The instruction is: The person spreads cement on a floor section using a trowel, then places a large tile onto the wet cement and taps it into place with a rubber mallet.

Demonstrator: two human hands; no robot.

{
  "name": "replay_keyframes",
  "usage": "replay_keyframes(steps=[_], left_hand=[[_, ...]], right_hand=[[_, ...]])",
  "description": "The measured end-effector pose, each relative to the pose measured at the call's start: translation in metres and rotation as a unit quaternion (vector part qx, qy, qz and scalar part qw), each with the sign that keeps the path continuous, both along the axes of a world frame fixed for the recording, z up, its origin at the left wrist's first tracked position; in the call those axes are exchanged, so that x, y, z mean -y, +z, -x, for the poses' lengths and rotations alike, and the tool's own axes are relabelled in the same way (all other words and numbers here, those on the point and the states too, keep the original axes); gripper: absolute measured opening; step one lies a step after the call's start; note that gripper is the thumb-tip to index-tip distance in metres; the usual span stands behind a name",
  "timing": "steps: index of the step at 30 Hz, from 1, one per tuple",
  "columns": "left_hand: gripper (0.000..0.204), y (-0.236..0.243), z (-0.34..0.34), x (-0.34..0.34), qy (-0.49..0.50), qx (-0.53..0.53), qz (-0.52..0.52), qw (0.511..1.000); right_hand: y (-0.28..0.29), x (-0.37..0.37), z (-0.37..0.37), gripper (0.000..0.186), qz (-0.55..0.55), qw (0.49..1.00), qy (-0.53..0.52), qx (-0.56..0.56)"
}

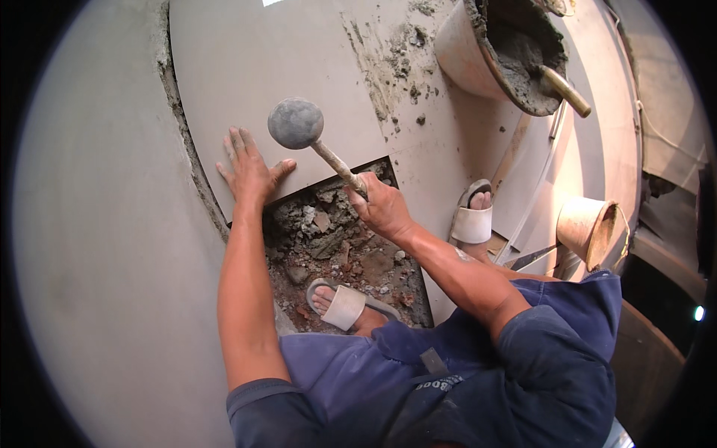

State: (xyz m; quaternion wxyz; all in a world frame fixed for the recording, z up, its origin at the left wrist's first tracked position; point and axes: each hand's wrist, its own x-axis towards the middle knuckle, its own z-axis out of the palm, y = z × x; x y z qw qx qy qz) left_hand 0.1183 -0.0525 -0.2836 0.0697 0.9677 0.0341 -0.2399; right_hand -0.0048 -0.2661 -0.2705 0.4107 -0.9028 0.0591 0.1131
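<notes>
While left hand [250, 170] lies flat on tile [261, 75] | right fingers [373, 196] grip mallet [297, 124] | rubble bed [336, 254] exposed

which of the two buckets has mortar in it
The large bucket at the top, with grey mortar and a wooden handle sticking out. The smaller bucket at the right lies tipped, and its contents cannot be seen.

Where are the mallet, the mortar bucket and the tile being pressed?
mallet [296, 123], head view, on its round grey head.
mortar bucket [461, 51], head view, on its outer wall.
tile [261, 67], head view, on its bare face.
</notes>
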Motion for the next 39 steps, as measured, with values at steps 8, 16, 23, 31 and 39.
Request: replay_keyframes(steps=[8,16,23,31,39], left_hand=[[0.119,0.001,0.016,0.007,0.067,0.021,0.004,0.998],[0.121,-0.003,0.018,0.005,0.076,0.028,0.017,0.997],[0.127,-0.007,0.021,0.007,0.113,0.032,0.008,0.993],[0.139,-0.001,0.024,0.006,0.195,0.014,0.003,0.981],[0.142,-0.002,0.022,0.006,0.192,0.002,-0.003,0.981]], right_hand=[[-0.001,-0.006,-0.001,0.034,0.023,0.999,-0.018,-0.022],[-0.014,0.004,0.0,0.033,0.039,0.999,-0.033,-0.016],[-0.007,0.001,-0.02,0.037,0.116,0.982,0.026,-0.145],[0.016,-0.013,-0.027,0.035,-0.025,0.997,0.026,0.073],[0.007,-0.015,-0.045,0.035,0.014,0.998,0.057,0.017]])
